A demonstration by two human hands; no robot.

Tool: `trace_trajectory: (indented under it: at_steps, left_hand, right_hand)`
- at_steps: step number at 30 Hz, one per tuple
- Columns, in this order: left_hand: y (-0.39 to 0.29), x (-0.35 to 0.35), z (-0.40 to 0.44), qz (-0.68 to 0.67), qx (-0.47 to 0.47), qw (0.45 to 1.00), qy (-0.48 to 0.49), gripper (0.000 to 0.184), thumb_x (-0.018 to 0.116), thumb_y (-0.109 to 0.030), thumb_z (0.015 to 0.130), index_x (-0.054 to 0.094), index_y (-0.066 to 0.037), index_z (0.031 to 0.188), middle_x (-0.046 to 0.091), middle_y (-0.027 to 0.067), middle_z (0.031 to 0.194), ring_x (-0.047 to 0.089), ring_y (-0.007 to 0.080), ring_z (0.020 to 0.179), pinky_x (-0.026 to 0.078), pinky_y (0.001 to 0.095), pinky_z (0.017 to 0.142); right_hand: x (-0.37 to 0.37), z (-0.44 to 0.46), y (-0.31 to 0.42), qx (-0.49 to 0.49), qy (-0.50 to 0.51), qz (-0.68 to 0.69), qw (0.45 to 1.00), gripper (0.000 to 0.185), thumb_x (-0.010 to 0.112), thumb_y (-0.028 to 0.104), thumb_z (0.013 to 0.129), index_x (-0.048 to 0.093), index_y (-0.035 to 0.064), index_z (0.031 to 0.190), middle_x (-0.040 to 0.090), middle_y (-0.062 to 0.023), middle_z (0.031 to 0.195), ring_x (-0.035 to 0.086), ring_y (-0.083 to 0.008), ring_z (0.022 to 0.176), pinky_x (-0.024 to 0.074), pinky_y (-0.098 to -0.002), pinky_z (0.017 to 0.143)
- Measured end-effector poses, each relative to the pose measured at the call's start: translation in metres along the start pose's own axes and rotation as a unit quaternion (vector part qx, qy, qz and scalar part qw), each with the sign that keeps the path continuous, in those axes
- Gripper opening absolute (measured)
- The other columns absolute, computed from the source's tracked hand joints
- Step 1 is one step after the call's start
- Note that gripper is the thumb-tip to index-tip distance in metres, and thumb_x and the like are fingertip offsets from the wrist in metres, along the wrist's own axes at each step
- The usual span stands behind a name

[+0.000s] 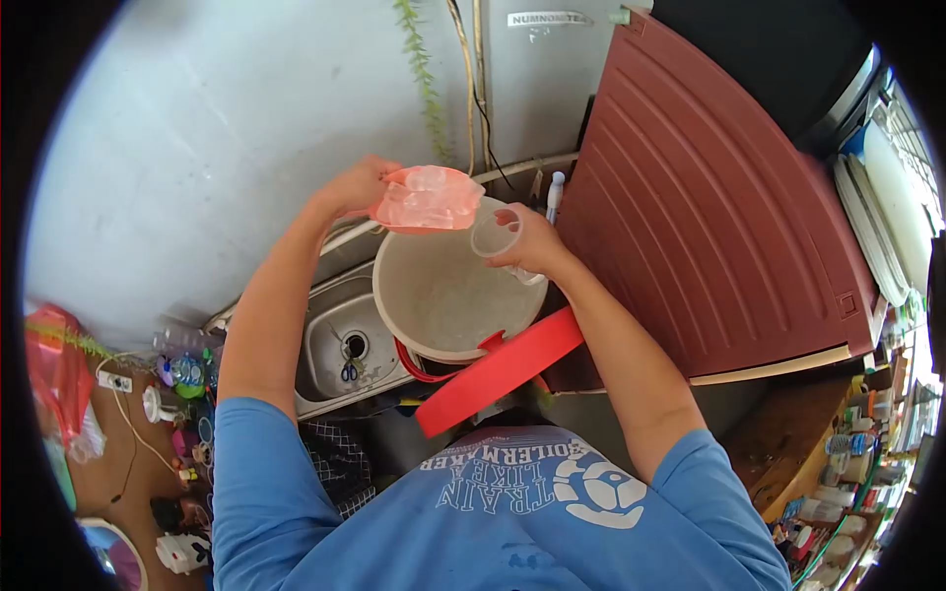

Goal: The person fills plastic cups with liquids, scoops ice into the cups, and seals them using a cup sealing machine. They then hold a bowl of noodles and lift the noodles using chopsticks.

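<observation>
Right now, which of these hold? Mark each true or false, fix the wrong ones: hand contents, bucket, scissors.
1. The left hand holds a pink scoop with clear chunks in it. True.
2. The right hand is empty. False: it holds a clear cup.
3. Scissors lie in the metal sink. True.
4. The bucket is covered. False: its top is open and its inside shows.
5. The scoop rests on the bucket's bottom. False: it is held up, overlapping the far rim in this view.

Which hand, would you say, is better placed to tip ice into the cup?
Probably the left hand: it grips the pink scoop holding the ice, while the right hand holds the clear cup.
</observation>
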State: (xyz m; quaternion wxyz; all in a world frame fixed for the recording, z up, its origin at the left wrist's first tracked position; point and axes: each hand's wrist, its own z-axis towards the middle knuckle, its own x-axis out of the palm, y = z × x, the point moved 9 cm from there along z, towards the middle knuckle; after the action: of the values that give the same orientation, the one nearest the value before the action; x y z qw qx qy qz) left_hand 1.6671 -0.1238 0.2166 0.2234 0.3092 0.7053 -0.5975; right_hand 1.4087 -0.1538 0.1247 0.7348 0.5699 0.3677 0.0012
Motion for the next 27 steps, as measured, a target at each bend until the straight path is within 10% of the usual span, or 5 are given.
trace_trajectory:
  at_steps: [9,22,27]
  left_hand:
    - [-0.017,-0.005,0.001,0.386,-0.057,0.920,-0.045,0.031,0.057,-0.002,0.084,0.074,-0.007,0.110,0.073,0.0182,0.101,0.069,0.0377,0.098,0.056,0.0471,0.081]
    - [-0.116,-0.005,-0.015,0.537,0.072,0.831,-0.124,0.017,0.059,-0.009,0.088,0.072,-0.008,0.098,0.074,0.0128,0.096,0.073,0.0344,0.090,0.057,0.0463,0.072]
    - [-0.106,-0.053,-0.048,0.478,0.047,0.827,-0.291,0.023,0.058,-0.009,0.086,0.072,-0.012,0.104,0.074,0.0146,0.094,0.072,0.0368,0.088,0.056,0.0514,0.069]
  right_hand:
    - [0.046,0.033,0.014,-0.043,0.028,-0.021,0.998,0.085,0.096,0.024,0.051,0.062,0.0033,0.127,0.069,-0.0131,0.123,0.066,-0.0283,0.113,0.0504,-0.0354,0.100]
    - [0.047,0.034,0.022,-0.054,0.057,0.240,0.968,0.086,0.096,0.011,0.060,0.055,0.0042,0.135,0.061,-0.0065,0.131,0.058,-0.0190,0.121,0.0451,-0.0335,0.106]
    - [0.032,0.031,0.014,-0.053,0.043,0.255,0.965,0.086,0.097,0.009,0.062,0.054,0.0044,0.137,0.060,-0.0064,0.132,0.056,-0.0172,0.123,0.0435,-0.0326,0.107]
